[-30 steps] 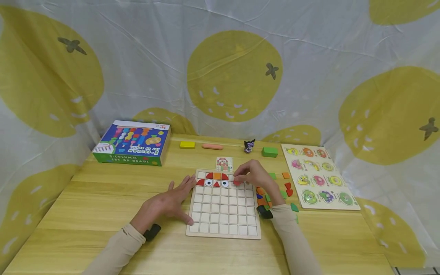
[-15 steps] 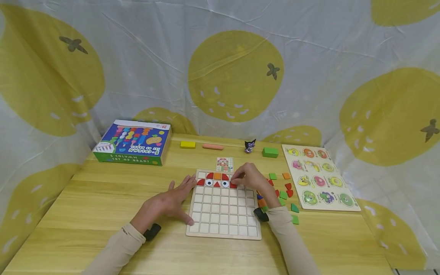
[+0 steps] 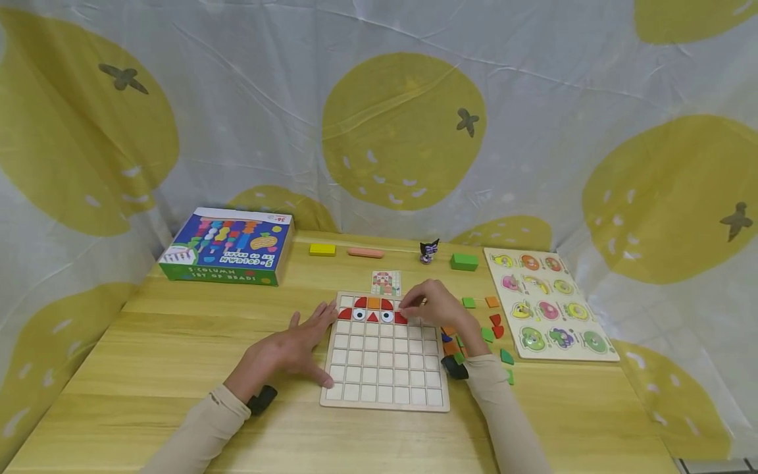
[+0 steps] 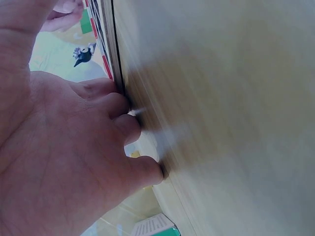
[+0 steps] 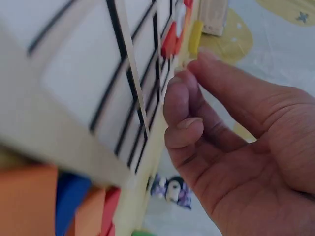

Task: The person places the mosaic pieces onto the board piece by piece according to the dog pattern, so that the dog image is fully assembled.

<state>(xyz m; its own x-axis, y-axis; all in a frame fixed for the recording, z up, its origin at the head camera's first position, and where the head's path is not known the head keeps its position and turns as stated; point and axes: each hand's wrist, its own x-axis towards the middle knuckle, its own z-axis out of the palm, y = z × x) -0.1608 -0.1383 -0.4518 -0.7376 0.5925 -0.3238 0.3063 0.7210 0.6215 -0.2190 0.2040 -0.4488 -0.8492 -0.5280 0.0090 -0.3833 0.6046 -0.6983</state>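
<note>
My left hand (image 3: 293, 345) lies with fingers spread along the left side of a square wooden grid board (image 3: 385, 409), thumb at its lower left edge. The left wrist view shows its fingertips (image 4: 142, 172) down by the table. My right hand (image 3: 438, 306) is over the upper right of the board, fingers bent, thumb close to index finger. Its fingertips are right beside a red tile (image 3: 401, 318) sitting in a cell. No tile shows between them in the right wrist view. Two eye tiles, a red triangle (image 3: 372, 318) and an orange square (image 3: 373, 303) fill neighbouring cells.
Loose coloured tiles (image 3: 487, 334) are scattered right of the board, partly under the right wrist. A picture card (image 3: 386, 282) lies behind it. Further back stand a bead-set box (image 3: 227, 247), a small figure (image 3: 429, 251) and a green block (image 3: 464, 262). A fruit puzzle (image 3: 547, 309) lies far right.
My right hand has shifted slightly left with the red tile, which now sits in a cell beside the right eye tile. My left hand has stayed in place.
</note>
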